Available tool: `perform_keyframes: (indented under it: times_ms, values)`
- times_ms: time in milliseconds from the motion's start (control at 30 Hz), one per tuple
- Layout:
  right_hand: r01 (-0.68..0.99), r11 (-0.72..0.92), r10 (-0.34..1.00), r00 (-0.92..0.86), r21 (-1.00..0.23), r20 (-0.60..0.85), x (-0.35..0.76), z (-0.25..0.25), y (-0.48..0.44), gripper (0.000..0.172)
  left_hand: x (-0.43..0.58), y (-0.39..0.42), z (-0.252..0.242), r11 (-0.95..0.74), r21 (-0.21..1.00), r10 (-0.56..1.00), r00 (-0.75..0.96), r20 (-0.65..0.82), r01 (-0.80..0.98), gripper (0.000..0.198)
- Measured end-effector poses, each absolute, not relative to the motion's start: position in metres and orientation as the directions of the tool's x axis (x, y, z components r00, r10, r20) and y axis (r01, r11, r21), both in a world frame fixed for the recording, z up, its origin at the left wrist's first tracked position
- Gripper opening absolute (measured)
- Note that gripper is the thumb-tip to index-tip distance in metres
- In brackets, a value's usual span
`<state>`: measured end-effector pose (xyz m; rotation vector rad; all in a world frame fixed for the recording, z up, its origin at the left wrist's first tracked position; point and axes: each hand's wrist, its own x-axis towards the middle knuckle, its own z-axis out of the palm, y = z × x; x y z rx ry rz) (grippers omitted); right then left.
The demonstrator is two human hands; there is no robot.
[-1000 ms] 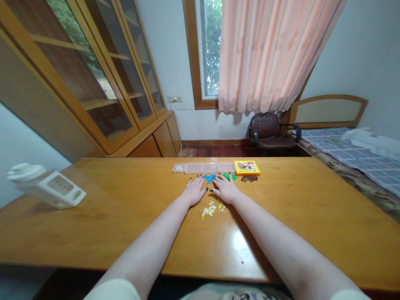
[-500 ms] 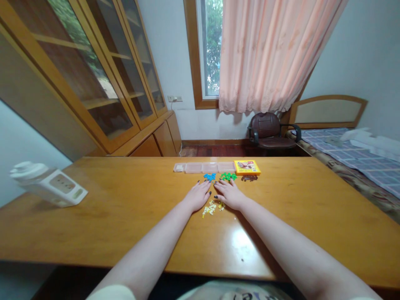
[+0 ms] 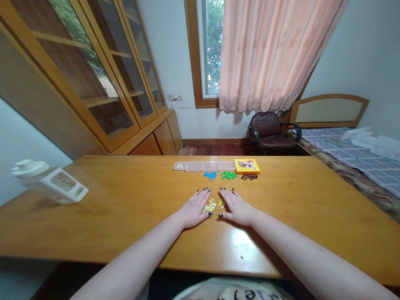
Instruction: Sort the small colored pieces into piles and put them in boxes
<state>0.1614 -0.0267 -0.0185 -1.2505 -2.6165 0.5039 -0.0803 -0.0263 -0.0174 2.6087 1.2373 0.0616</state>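
Observation:
My left hand lies flat on the table with its fingers stretched out, beside a small pile of cream-coloured pieces. On the other side, my right hand is also flat and open, its edge against a few yellow pieces. Beyond the fingertips sit three heaps of small pieces: blue pieces, green pieces and brown pieces. The exact kind of these pieces is too small to make out. Part of the cream and yellow pile is hidden by my hands.
Behind the heaps runs a row of clear plastic trays, with a yellow box at its right end. A white jug stands on the left of the wooden table. A chair is past the far edge.
Both hands have moved back toward me, away from the blue and green heaps, and now flank the cream and yellow pieces. Those pieces are gathered a little closer together.

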Motion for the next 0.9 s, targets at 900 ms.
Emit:
perform_keyframes:
  times_ms: [900]
  values:
    - [-0.42, -0.048, 0.999, -0.027, -0.906, -0.041, 0.156, -0.036, 0.025, 0.03, 0.03, -0.027, -0.024, -0.398, 0.101, 0.917, 0.393, 0.066, 0.912, 0.064]
